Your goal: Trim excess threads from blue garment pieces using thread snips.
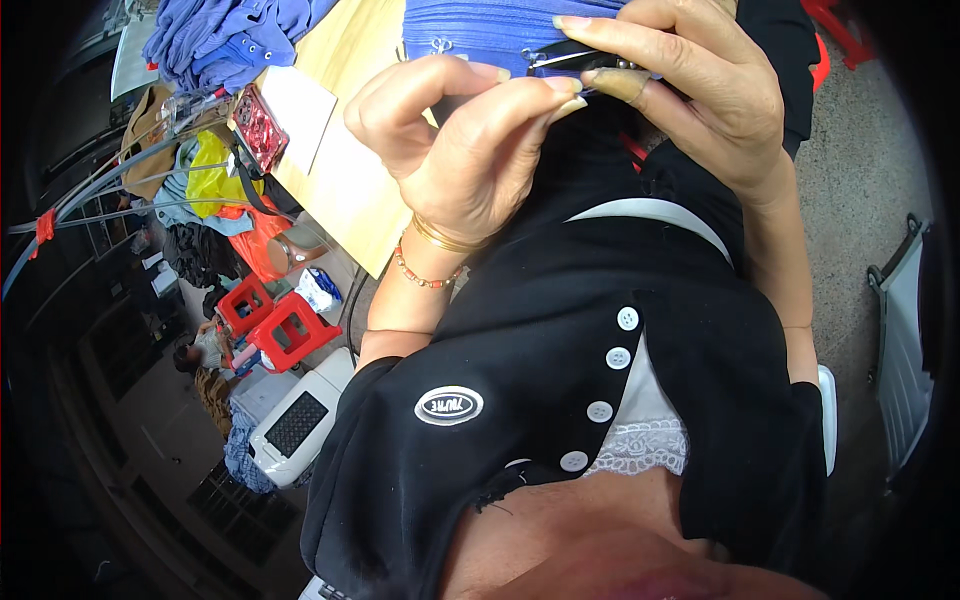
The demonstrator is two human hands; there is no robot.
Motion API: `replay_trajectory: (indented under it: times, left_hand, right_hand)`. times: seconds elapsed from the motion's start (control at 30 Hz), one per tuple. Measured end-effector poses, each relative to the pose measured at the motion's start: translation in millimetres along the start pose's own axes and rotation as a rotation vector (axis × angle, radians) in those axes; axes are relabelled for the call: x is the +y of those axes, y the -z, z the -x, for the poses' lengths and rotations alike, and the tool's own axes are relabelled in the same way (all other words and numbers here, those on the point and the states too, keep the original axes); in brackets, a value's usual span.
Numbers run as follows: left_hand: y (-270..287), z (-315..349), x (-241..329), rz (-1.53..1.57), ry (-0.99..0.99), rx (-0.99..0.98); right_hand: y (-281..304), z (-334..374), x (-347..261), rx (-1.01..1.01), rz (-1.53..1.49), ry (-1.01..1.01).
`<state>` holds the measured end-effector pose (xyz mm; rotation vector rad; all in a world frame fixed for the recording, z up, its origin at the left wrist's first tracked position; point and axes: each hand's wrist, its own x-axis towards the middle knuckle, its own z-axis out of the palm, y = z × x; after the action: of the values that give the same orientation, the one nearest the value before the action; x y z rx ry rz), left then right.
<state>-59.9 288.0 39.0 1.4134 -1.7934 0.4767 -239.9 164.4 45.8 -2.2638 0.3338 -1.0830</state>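
The fingers of the right hand [700, 85] are closed around a small black tool [566, 61] with a thin shiny edge. The tool lies up near the top of the view, and its long way runs side to side, almost level. Its tip points left, toward the left hand [480, 150], and dips down a tiny bit. The left thumb and pointing finger are pinched together just below that tip, but it is too small there for me to tell if they hold something thin.

Right behind the tool is a blue cloth [480, 32]. Its ribs run side to side too, and little metal bits sit close to its near edge.

The cloth is at the right side of a pale wood table [362, 215]. The table's corner is left of the left wrist, and bare wood shows between the cloth and a white paper [312, 95]. A red phone case [261, 132] is by the paper's left side, and a blue pile [235, 45] is farther back. Gray floor [855, 150] stretches out right of the right arm.
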Motion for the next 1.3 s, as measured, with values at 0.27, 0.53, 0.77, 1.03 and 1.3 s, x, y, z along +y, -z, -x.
replay_trajectory:
  times: [0.27,0.53,0.77,1.03,1.3]
  left_hand:
    - [2.3,-2.6,-1.5,-0.004,-0.019,-0.018]
    - [0.8,-2.7,2.4,0.073,0.007,-0.038]
    - [-4.9,3.3,-18.1,0.065,0.067,-0.03]
    - [21.9,-6.5,-67.4,0.213,-0.01,-0.127]
    - [23.4,34.6,-101.5,0.221,0.312,-0.044]
  right_hand:
    - [3.3,2.4,-2.5,-0.01,0.003,-0.037]
    - [-2.5,-1.4,-3.6,-0.003,-0.027,-0.032]
    - [0.9,1.2,-0.2,0.061,-0.044,-0.095]
    - [6.7,9.9,29.9,0.234,-0.257,-0.093]
    - [5.2,16.1,23.3,0.179,-0.207,-0.259]
